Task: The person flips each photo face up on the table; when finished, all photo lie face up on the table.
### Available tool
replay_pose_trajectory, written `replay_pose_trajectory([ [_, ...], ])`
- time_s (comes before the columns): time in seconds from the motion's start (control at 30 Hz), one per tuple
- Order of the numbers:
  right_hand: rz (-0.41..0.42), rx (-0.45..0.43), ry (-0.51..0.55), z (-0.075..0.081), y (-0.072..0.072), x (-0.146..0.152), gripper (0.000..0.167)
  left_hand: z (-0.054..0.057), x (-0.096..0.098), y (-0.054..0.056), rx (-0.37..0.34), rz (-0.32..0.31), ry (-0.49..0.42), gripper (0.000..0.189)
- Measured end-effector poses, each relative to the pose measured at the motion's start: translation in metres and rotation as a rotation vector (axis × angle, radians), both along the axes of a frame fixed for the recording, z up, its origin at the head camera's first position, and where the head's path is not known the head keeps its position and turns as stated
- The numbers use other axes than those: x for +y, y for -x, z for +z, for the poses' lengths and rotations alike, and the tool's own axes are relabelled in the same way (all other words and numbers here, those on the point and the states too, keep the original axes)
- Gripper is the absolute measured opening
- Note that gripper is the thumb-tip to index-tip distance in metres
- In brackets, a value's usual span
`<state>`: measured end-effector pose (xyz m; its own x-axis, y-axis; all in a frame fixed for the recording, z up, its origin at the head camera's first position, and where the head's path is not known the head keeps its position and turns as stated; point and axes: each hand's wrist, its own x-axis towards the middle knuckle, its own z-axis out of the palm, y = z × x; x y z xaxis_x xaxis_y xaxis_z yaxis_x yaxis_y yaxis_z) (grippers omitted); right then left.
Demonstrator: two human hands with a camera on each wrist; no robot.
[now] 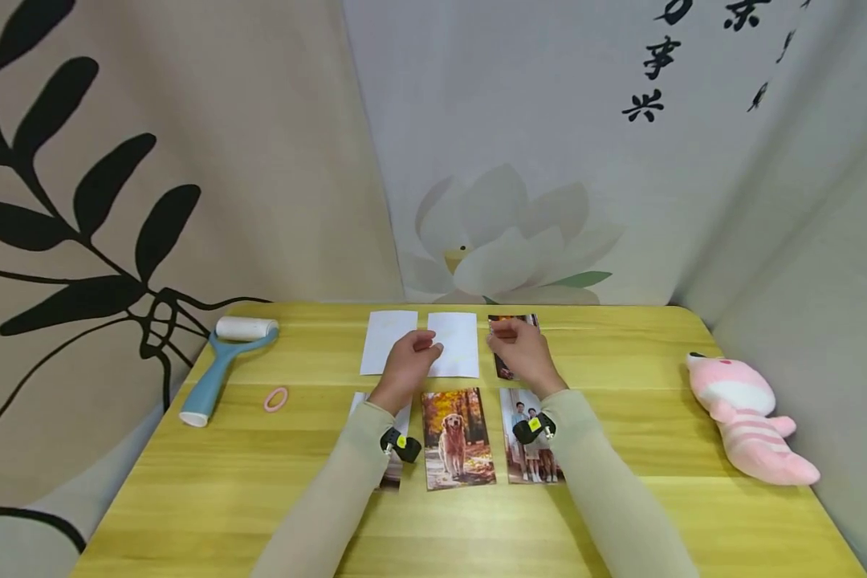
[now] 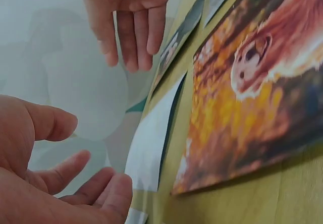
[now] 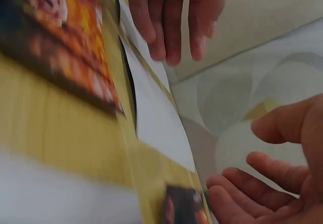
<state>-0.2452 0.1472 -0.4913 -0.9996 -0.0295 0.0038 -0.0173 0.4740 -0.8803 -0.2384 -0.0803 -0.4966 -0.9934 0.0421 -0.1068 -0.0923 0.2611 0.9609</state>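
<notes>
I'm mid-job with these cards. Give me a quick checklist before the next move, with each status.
1. Left hand free: ok, fingers apart, holding nothing.
2. Right hand free: ok, also holding nothing.
3. All cards showing pictures: not ok, two white cards in the far row show plain sides.
4. Dog picture unobstructed in the head view: ok, middle of the near row.
5. Subject of the near-left picture: cannot tell, the left hand and sleeve cover most of it.
6. Roller and plush toy clear of the cards: ok, on opposite sides of the table.
</notes>
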Motion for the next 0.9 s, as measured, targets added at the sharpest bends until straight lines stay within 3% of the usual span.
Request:
replay_pose_trajectory([
  [0.2, 0.086, -0.072, 0.041, -0.009, 0.003, -0.022, 0.052, -0.005, -0.006, 0.002, -0.047, 0.013, -0.009, 0.047],
  [0.3, 0.091, -0.087, 0.022, -0.01, 0.005, -0.03, 0.055, -0.005, -0.005, 0.004, -0.057, 0.015, -0.019, 0.048],
  [0.57, 0.095, -0.055, -0.048, -0.012, 0.006, -0.037, 0.054, -0.005, 0.0, 0.006, -0.058, 0.012, -0.005, 0.047],
  [0.9, 0.182, -0.007, -0.264, -0.012, -0.003, -0.047, 0.069, -0.007, 0.004, 0.004, -0.055, 0.04, -0.014, 0.044],
])
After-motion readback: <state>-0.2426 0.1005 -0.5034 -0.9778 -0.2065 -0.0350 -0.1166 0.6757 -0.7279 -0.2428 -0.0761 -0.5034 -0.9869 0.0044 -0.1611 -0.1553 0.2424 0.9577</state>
